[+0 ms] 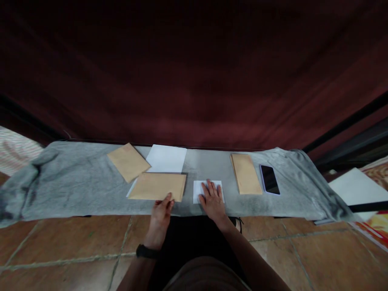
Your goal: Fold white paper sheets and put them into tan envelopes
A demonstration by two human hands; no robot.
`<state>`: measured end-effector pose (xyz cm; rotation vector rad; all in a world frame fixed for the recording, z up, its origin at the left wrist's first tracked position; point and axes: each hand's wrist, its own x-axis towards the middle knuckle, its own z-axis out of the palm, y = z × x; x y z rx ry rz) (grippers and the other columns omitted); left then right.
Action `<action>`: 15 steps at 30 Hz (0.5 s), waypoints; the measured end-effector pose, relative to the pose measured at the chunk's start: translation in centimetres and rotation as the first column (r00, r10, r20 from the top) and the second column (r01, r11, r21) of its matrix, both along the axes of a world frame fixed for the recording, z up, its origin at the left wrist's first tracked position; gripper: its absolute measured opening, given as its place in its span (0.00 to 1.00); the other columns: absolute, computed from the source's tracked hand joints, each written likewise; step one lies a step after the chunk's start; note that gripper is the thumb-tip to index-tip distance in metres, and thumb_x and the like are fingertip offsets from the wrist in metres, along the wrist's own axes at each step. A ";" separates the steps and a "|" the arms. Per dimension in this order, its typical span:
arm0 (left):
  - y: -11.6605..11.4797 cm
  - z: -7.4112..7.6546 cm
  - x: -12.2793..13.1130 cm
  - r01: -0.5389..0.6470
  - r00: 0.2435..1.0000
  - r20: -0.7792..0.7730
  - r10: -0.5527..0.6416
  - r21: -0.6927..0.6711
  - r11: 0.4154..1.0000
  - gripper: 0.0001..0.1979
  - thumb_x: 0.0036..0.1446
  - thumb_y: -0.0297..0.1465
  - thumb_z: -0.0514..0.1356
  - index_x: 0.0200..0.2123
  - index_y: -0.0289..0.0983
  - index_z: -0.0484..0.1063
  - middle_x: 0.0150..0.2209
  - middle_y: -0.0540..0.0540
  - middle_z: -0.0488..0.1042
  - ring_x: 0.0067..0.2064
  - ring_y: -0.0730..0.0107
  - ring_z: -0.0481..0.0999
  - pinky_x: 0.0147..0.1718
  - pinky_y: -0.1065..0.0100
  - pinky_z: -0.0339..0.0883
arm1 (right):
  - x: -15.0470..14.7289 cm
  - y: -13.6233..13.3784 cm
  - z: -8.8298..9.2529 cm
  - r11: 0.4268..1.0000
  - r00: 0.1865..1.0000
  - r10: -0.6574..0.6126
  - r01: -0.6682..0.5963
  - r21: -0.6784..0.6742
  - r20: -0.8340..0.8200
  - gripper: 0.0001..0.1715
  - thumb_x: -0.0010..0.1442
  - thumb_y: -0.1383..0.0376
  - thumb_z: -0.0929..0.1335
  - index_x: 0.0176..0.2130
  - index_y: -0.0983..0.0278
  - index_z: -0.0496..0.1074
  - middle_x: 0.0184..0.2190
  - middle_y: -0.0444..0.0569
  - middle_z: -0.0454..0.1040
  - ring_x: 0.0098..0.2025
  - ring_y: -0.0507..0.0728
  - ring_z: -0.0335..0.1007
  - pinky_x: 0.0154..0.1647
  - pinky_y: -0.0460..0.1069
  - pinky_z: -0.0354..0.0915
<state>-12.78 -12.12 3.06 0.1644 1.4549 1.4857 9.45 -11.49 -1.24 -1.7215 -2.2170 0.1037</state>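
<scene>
My left hand [162, 213], with a dark band on its wrist, pinches the near edge of a brown paper envelope [157, 185] between thumb and fingers. The envelope lies long side toward me, partly over white paper. To its right, my right hand [214, 202] rests flat with fingers spread on a small piece of white paper [197, 195], which looks folded. Behind the held envelope lie a white sheet [168, 157] and another brown envelope [129, 161], turned at an angle.
A grey cloth [91, 182] covers the narrow bench. On the right lie a stack of brown envelopes [247, 173] and a phone [270, 180]. A dark red curtain [194, 89] hangs behind. White paper [354, 188] is off to the far right, above the tiled floor [327, 250].
</scene>
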 end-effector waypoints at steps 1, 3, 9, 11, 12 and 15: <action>-0.1 -0.3 1.1 0.012 1.000 0.017 -0.012 -0.001 1.000 0.18 0.35 0.25 0.73 0.21 0.37 0.64 0.21 0.55 0.71 0.22 0.78 0.72 0.23 0.75 0.68 | 0.0 0.0 0.0 1.000 1.000 0.002 -0.002 0.000 0.003 0.31 0.71 0.56 0.62 0.69 0.61 0.59 0.72 0.57 0.54 0.72 0.66 0.51 0.71 0.67 0.42; 0.0 -0.5 2.0 0.032 0.999 0.031 -0.032 -0.002 0.999 0.18 0.32 0.26 0.75 0.22 0.36 0.68 0.22 0.55 0.73 0.22 0.78 0.73 0.23 0.75 0.70 | 0.1 0.0 0.0 1.000 1.000 0.005 -0.005 -0.002 0.012 0.31 0.71 0.57 0.62 0.69 0.61 0.59 0.71 0.58 0.54 0.72 0.66 0.51 0.72 0.67 0.42; 0.4 0.6 1.1 0.094 0.995 0.021 -0.094 -0.007 0.996 0.21 0.26 0.23 0.76 0.20 0.36 0.66 0.23 0.55 0.75 0.24 0.76 0.76 0.26 0.74 0.73 | 0.1 0.1 0.2 1.000 1.000 0.006 -0.005 -0.027 0.020 0.31 0.72 0.55 0.61 0.69 0.62 0.59 0.72 0.58 0.53 0.72 0.66 0.50 0.72 0.67 0.42; 0.1 0.7 1.4 0.121 0.992 0.027 -0.120 -0.012 0.993 0.21 0.28 0.24 0.75 0.20 0.36 0.65 0.23 0.54 0.75 0.25 0.74 0.77 0.28 0.72 0.75 | 0.1 0.1 0.4 1.000 1.000 0.006 -0.005 -0.030 0.013 0.32 0.72 0.54 0.61 0.69 0.62 0.59 0.72 0.59 0.53 0.72 0.67 0.49 0.72 0.67 0.42; -0.2 0.7 1.6 0.135 0.990 0.032 -0.134 -0.012 0.991 0.20 0.29 0.24 0.75 0.21 0.36 0.66 0.23 0.54 0.75 0.26 0.74 0.77 0.30 0.71 0.76 | 0.1 0.1 0.4 1.000 1.000 0.006 -0.005 -0.029 0.009 0.32 0.72 0.54 0.61 0.69 0.62 0.59 0.72 0.58 0.53 0.72 0.67 0.49 0.72 0.67 0.42; -1.5 0.4 2.3 0.203 0.978 0.058 -0.202 -0.017 0.979 0.17 0.33 0.29 0.75 0.25 0.36 0.71 0.24 0.52 0.77 0.28 0.71 0.79 0.34 0.67 0.77 | 0.2 0.1 0.5 1.000 1.000 0.006 -0.006 -0.027 -0.005 0.31 0.72 0.54 0.61 0.69 0.61 0.59 0.72 0.57 0.54 0.72 0.66 0.50 0.71 0.67 0.43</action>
